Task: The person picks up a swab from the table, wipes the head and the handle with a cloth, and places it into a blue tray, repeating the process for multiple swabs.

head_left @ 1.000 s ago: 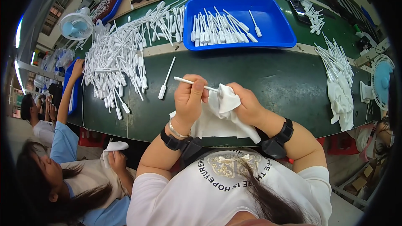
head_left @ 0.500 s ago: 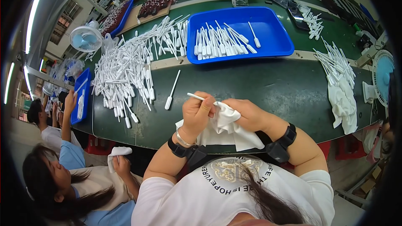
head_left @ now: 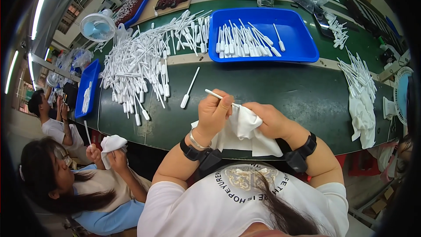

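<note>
1. Centrally, the left hand (head_left: 215,115) pinches the thin, smooth stem of a white dropper (head_left: 213,93); one end points up and left, the other disappears into fabric.
2. Just beside it, the right hand (head_left: 268,120) grips a soft, folded white cloth (head_left: 245,125) around that hidden end.
3. On the smooth dark green tabletop (head_left: 280,81), a loose dropper (head_left: 190,88) lies near the left hand, its bulb oblong.
4. Farther left spreads a tangled heap of droppers (head_left: 136,63); ahead, a glossy blue tray (head_left: 302,48) with rounded corners holds more.
5. At right, a bundle of droppers (head_left: 358,75) meets a crumpled cloth (head_left: 363,120).
6. Dark lettering arcs around a patterned emblem (head_left: 251,177) on a white shirt (head_left: 197,206).
</note>
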### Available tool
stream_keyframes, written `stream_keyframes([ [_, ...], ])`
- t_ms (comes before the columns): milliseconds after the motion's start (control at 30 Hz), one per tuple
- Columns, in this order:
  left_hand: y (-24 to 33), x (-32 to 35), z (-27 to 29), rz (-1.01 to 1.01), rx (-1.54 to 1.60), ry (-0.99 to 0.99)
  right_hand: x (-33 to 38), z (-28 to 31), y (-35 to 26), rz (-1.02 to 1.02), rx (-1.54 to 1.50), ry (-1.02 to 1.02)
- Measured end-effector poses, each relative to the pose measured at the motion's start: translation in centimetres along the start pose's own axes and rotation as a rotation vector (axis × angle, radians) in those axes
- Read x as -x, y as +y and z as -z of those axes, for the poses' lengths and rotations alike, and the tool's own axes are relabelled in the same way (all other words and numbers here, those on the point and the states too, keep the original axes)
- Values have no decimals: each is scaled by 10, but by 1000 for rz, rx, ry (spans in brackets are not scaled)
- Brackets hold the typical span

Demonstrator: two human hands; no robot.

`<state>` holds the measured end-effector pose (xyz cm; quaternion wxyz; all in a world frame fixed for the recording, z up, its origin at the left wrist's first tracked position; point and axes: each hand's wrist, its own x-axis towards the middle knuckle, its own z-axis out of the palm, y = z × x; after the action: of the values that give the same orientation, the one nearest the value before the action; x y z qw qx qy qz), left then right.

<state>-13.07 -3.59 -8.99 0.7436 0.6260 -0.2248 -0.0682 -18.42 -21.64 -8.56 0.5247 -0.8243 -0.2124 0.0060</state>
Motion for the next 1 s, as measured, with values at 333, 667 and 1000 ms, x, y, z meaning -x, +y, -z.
stream_keyframes([
  [333,0,-3,-3,-82,222,70,-1,1,5,-352,-993,206],
  [667,20,-10,-24,-863,-793,-430,-10,-6,14,-525,-897,483],
  [1000,40,-131,-59,-193,-425,-130,-6,7,38,-511,-807,554],
])
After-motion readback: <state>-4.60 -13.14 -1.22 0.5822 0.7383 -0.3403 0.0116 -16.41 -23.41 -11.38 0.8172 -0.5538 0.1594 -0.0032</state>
